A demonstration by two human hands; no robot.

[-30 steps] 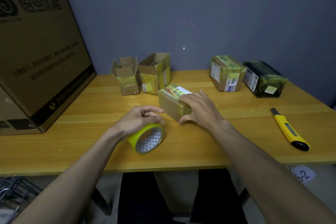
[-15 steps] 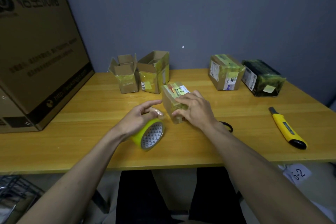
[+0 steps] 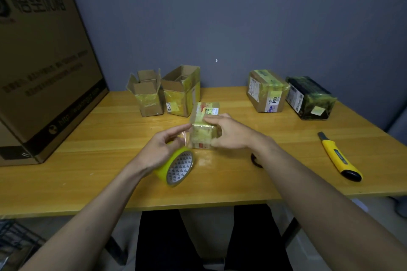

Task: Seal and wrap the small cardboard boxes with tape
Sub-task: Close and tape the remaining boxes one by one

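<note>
My right hand (image 3: 229, 133) grips the taped small box (image 3: 203, 126); my left hand (image 3: 161, 149) holds the yellow tape roll (image 3: 176, 168); two open-flapped boxes (image 3: 167, 92) stand behind.

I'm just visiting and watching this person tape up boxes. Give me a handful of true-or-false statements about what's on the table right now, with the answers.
1. The left hand holds the roll of yellow tape. True.
2. The right hand grips the yellow utility knife. False: the knife lies untouched on the table, off to the right; the right hand holds the small box.
3. Two small boxes with open flaps stand near the wall. True.
4. The large cardboard box sits on the right side of the table. False: it is on the left.
5. The dark wrapped package stands at the far right, beside a taped brown box. True.
</note>
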